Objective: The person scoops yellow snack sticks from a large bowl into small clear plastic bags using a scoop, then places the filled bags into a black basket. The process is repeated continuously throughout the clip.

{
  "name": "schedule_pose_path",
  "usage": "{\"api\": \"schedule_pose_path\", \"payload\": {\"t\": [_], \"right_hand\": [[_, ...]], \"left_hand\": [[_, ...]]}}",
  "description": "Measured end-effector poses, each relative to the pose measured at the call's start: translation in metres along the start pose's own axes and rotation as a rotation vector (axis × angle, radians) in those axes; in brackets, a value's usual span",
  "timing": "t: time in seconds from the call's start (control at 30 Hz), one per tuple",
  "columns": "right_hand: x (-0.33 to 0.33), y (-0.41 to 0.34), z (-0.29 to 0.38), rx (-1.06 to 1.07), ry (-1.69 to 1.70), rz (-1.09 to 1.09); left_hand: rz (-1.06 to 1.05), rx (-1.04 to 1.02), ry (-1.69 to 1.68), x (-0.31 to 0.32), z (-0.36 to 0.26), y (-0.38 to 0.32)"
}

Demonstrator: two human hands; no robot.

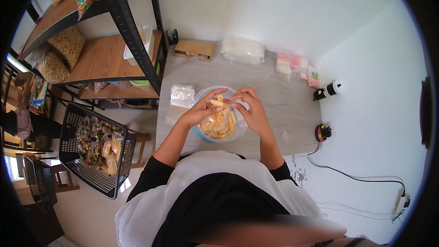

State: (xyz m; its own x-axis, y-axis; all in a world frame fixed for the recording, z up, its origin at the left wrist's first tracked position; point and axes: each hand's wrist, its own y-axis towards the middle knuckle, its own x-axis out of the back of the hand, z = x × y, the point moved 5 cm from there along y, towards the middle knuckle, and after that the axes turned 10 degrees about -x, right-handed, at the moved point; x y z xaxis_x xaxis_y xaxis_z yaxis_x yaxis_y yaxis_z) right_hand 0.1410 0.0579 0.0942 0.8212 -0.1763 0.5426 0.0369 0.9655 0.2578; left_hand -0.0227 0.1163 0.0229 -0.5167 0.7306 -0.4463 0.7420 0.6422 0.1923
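Observation:
Over a round translucent plastic tub [242,128] on the table, my left hand [202,109] grips a clear plastic bag [214,118] filled with pale yellow snack pieces. My right hand [249,108] pinches the bag's open edge between thumb and fingers. More of the yellow snacks [230,123] lie in the tub below, partly hidden by the bag. Left of the tub sits a stack of empty clear plastic bags [182,96].
A cardboard box [193,49], a pack of clear bags [242,50] and pink-and-white packets [288,62] line the grey table's back. A black basket [91,178] of bagged snacks stands left, below a shelf rack [103,58]. A person [22,123] is at far left.

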Motion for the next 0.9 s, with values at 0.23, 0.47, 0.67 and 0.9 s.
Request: {"api": "schedule_pose_path", "payload": {"t": [0.23, 0.47, 0.67, 0.9], "right_hand": [[0.007, -0.006, -0.008, -0.208, 0.134, -0.03], [0.019, -0.015, 0.001, -0.11, 0.06, 0.05], [0.022, -0.02, 0.014, -0.042, 0.06, 0.053], [0.044, -0.03, -0.008, -0.04, 0.101, 0.095]], "left_hand": [[0.035, 0.02, 0.136, -0.001, 0.01, -0.003], [-0.033, 0.076, 0.346, -0.003, 0.019, -0.004], [-0.05, 0.105, 0.448, -0.017, 0.009, -0.003], [-0.024, 0.046, 0.41, -0.04, 0.026, 0.002]]}}
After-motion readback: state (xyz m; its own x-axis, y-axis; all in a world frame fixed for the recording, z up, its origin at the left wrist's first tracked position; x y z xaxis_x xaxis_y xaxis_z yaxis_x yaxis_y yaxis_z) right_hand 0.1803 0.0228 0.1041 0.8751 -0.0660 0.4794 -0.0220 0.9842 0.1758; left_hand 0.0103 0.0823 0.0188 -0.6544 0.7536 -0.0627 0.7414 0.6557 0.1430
